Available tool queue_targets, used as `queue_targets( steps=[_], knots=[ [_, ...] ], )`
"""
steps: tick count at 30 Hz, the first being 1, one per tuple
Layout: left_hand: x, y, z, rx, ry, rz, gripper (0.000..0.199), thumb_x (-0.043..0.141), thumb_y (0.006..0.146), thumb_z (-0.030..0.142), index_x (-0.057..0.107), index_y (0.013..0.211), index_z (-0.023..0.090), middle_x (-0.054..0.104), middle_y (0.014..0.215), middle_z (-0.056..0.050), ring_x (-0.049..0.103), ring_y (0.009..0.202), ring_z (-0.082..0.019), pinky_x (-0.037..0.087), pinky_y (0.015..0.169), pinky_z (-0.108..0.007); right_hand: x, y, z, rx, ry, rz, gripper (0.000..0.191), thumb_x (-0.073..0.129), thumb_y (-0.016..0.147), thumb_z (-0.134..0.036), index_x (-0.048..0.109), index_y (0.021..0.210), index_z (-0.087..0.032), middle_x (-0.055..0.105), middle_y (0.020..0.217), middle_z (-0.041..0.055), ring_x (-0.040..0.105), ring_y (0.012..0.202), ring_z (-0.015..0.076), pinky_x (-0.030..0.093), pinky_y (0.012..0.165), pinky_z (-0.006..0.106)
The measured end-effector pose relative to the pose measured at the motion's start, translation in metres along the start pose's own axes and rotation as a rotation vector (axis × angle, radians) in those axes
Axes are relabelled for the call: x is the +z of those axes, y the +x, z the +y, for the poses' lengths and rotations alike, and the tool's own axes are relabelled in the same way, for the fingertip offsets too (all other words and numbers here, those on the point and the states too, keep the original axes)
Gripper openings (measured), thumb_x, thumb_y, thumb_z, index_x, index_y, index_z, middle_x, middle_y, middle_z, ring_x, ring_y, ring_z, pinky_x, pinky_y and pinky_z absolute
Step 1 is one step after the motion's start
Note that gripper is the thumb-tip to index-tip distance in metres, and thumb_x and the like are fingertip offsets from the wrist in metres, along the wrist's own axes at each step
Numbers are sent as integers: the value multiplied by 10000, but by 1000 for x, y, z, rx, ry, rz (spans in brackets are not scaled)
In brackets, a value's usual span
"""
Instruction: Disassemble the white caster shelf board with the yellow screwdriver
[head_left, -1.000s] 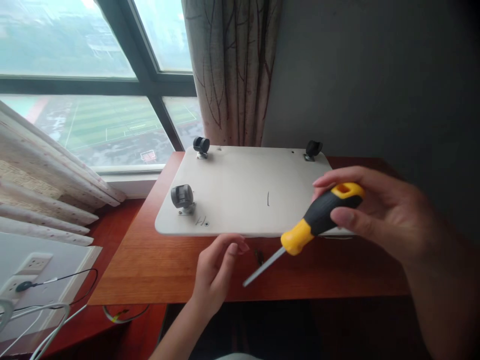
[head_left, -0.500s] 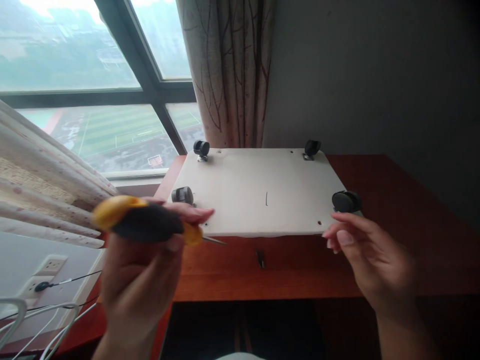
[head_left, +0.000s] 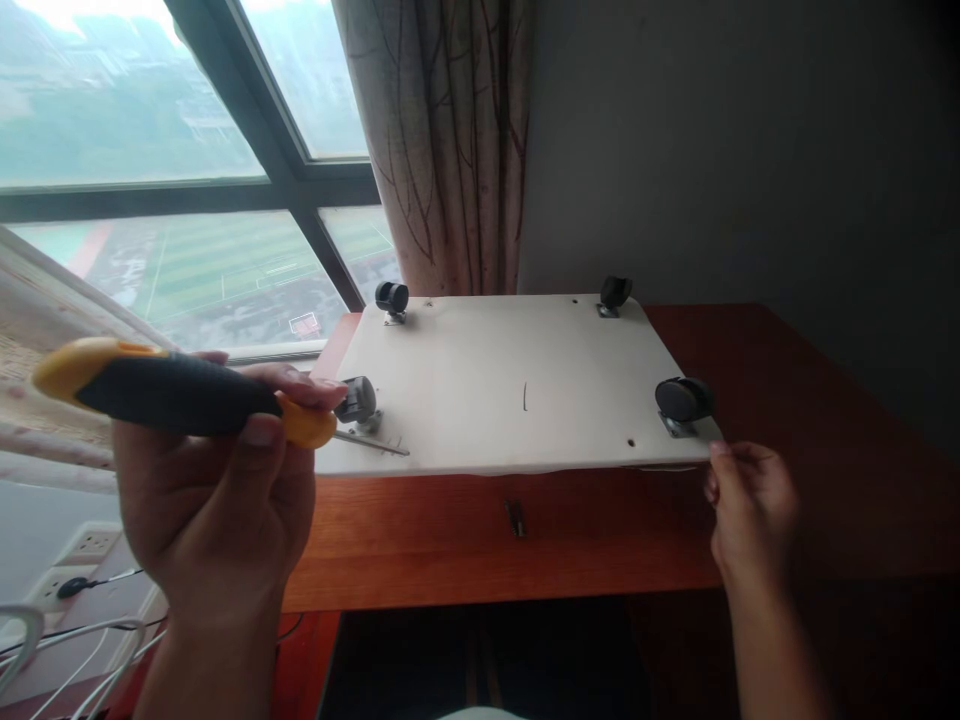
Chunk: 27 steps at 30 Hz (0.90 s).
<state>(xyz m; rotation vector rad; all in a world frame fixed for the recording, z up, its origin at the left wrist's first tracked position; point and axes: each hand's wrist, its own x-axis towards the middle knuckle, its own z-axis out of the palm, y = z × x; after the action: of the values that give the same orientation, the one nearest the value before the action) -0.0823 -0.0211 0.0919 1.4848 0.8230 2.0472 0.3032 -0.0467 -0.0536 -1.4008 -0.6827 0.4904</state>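
Screwdriver up, board steadied

Our left hand [head_left: 217, 500] is wrapped around the rubbery black-and-yellow screwdriver [head_left: 180, 397], its steel tip just past our fingers by the near-left caster [head_left: 358, 402]. Our right hand [head_left: 750, 505] pinches the smooth pale board [head_left: 510, 385] at its near-right corner, just under another caster [head_left: 682, 400]. We judge seating the tip comes next, needing careful alignment.

White board [head_left: 480, 385] on wooden desk [head_left: 750, 520]
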Motion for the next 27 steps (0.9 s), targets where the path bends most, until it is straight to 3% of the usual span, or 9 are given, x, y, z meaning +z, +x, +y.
queue_targets(
  steps=[8, 17, 23, 27],
  knots=[
    [-4, 3, -4, -7, -3, -9, 400, 791, 786, 112, 686, 1162, 201, 748, 936, -34, 704, 838, -201, 616, 842, -402, 8, -2, 3, 104, 71, 88, 443, 803, 721, -507, 617, 975, -196, 543, 718, -53, 445, 533, 68, 338, 448, 198],
    [-3, 6, -8, 12, -8, -14, 488, 824, 718, 68, 660, 1142, 246, 749, 911, 30, 691, 769, -162, 634, 784, -390, 14, -2, 4, 159, 128, 47, 432, 729, 767, -481, 659, 1079, -191, 598, 805, -25, 474, 535, 69, 372, 459, 203],
    [4, 6, -5, 24, 106, -21, 500, 847, 724, 77, 535, 1082, 233, 736, 884, 38, 718, 752, -189, 632, 780, -430, 18, 1, 15, 161, 240, 32, 423, 698, 777, -458, 663, 1101, -189, 611, 858, -8, 478, 578, 83, 383, 485, 212],
    [4, 6, -9, 25, 166, -59, 509, 819, 755, 56, 531, 1134, 236, 726, 892, 45, 707, 762, -171, 617, 787, -392, 16, 3, 20, 138, 295, 8, 471, 732, 764, -454, 665, 1152, -196, 628, 898, 8, 490, 613, 95, 397, 523, 224]
  ],
)
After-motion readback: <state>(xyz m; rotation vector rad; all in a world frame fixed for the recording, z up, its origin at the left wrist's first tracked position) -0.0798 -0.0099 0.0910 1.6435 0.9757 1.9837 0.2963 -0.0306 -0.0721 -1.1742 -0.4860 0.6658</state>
